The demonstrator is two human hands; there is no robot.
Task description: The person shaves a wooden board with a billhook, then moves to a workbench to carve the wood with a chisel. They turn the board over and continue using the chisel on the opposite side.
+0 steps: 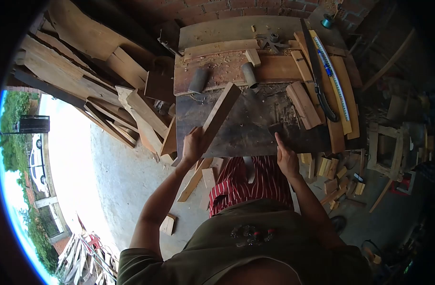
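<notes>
In my left hand (193,145) is a squared length of wood (221,109), gripped near its lower end. It slants up and to the right over the dark workbench top (246,137). My right hand (287,159) is closed at the bench's front edge, index finger stretched along a small dark flat blade (276,128). The rest of that tool is hidden by the hand. Two short grey cylinders (199,80) lie beyond the wood on the bench. A reddish grooved wood block (304,105) rests beyond my right hand.
A black-handled saw (317,71) and a yellow bow-type saw (332,76) lie along the bench's right side. Boards (84,66) lean in a stack at the left. Offcuts (338,183) litter the floor at the right. A wooden stool frame (386,147) stands farther right.
</notes>
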